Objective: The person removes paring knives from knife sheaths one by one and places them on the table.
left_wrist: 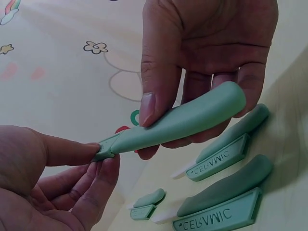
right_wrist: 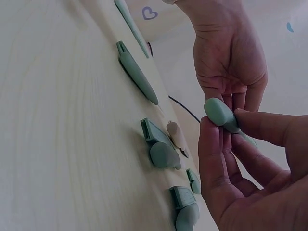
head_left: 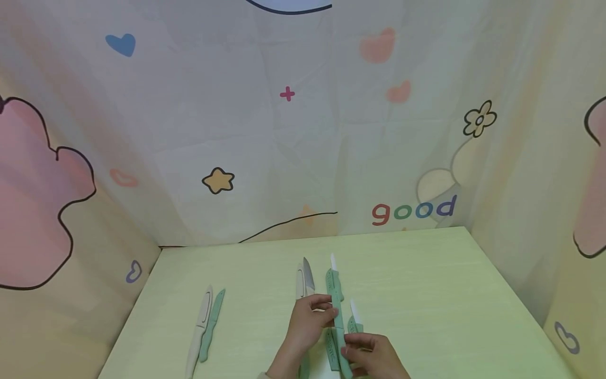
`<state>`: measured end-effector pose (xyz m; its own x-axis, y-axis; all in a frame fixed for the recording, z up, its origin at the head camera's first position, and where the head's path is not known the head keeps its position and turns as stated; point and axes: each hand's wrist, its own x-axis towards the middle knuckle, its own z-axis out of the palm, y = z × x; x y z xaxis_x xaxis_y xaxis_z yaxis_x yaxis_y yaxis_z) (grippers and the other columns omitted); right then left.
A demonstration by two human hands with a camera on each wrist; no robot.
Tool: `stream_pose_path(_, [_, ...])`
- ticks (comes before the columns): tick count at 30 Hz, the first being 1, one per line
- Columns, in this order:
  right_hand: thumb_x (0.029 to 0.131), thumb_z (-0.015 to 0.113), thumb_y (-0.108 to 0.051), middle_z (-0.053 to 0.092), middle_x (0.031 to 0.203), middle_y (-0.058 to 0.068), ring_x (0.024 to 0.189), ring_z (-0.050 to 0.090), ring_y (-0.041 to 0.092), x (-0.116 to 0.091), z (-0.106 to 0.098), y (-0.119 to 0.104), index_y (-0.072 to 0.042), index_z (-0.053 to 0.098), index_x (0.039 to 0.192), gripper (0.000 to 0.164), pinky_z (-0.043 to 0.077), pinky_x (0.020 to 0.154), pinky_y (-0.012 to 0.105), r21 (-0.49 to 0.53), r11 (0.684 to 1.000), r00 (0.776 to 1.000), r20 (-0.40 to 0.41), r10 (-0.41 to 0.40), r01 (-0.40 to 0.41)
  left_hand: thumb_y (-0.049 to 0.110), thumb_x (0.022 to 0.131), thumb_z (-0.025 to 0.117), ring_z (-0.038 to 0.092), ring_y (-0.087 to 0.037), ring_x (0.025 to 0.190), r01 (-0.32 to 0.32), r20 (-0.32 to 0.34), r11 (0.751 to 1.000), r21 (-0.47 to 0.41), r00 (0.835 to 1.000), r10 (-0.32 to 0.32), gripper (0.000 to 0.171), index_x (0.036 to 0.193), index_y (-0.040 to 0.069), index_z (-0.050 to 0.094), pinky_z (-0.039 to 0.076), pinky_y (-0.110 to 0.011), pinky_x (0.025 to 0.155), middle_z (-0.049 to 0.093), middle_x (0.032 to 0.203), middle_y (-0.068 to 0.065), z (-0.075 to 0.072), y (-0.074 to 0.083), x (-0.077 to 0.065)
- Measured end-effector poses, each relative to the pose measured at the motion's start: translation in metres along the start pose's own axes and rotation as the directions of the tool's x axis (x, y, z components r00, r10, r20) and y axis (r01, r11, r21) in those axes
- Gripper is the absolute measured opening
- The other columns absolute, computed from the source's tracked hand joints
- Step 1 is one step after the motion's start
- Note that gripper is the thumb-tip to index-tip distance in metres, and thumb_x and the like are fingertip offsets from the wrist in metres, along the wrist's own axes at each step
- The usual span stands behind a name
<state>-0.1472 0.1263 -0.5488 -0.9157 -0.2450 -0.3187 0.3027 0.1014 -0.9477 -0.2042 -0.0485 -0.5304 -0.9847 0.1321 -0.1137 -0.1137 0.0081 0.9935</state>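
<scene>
Above the table both hands hold one green knife (left_wrist: 183, 118) in its green sheath (left_wrist: 107, 147). My left hand (head_left: 310, 318) pinches the sheath between thumb and fingers, while my right hand (head_left: 376, 355) grips the handle, thumb on one side and fingers on the other. Its blade is hidden. Under and beside the hands lie green knives with white blades, each next to a sheath marked CERAMIC: a small one (head_left: 336, 284) farther back, one (left_wrist: 236, 132) and another (left_wrist: 226, 185) nearer. A steel-bladed knife (head_left: 309, 276) lies past my left hand, beside a pale sheath (head_left: 300, 281).
At the table's left lie a white knife (head_left: 201, 321) in its sheath and a green knife (head_left: 213, 326) close together. Part of another green handle (head_left: 304, 367) shows beside my left forearm. A printed curtain (head_left: 303, 131) stands behind the pale table (head_left: 426, 289) and along its sides.
</scene>
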Motion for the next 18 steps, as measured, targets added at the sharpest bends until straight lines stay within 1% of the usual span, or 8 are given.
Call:
stream_pose_path(4, [0.088,0.071,-0.021,0.069,0.092,0.006,0.076,0.064,0.021,0.001,0.000,0.000,0.010,0.060,0.119,0.045,0.061,0.066,0.039,-0.010,1.000,1.000,-0.001,0.014,-0.014,0.004,0.084,0.071,0.065,-0.022,0.070,-0.005,-0.007,1.000,0.000,1.000,0.005,0.029,0.112,-0.003,0.066,0.061,-0.032,0.067,0.065,0.090,-0.010,0.001,0.000,0.000])
stream_pose_path(8, [0.087,0.072,-0.021,0.069,0.092,0.006,0.076,0.063,0.020,0.000,0.000,-0.001,0.008,0.062,0.119,0.044,0.061,0.067,0.037,-0.017,0.999,0.999,0.002,0.049,-0.049,0.002,0.083,0.071,0.065,-0.021,0.072,-0.004,-0.018,1.000,-0.002,1.000,0.004,0.030,0.112,-0.006,0.065,0.061,-0.032,0.067,0.064,0.091,-0.011,0.001,0.001,0.000])
stream_pose_path(11, [0.087,0.072,-0.020,0.068,0.091,0.006,0.077,0.063,0.019,0.000,0.000,-0.002,0.008,0.062,0.118,0.043,0.061,0.068,0.036,-0.017,0.998,0.998,0.012,0.065,-0.065,-0.001,0.084,0.069,0.065,-0.023,0.074,0.001,-0.022,1.000,-0.008,1.000,-0.001,0.028,0.110,-0.008,0.065,0.061,-0.033,0.068,0.064,0.091,-0.013,0.002,0.011,-0.004])
stream_pose_path(15, [0.086,0.072,-0.020,0.068,0.090,0.005,0.077,0.063,0.019,-0.001,-0.002,-0.002,0.008,0.062,0.118,0.042,0.061,0.068,0.035,-0.029,0.997,0.997,0.021,0.074,-0.074,-0.003,0.084,0.067,0.065,-0.024,0.076,0.000,-0.017,1.000,-0.005,1.000,0.000,0.026,0.109,-0.010,0.065,0.061,-0.035,0.070,0.063,0.091,-0.016,0.001,0.029,-0.013])
stream_pose_path(18, [0.087,0.071,-0.020,0.068,0.091,0.005,0.076,0.063,0.020,-0.002,-0.003,-0.001,0.008,0.062,0.117,0.042,0.060,0.068,0.035,-0.039,0.997,0.997,0.033,0.071,-0.070,-0.003,0.084,0.067,0.065,-0.023,0.077,0.000,-0.011,1.000,-0.004,1.000,0.000,0.027,0.109,-0.011,0.064,0.061,-0.036,0.071,0.063,0.092,-0.017,0.000,0.031,-0.014])
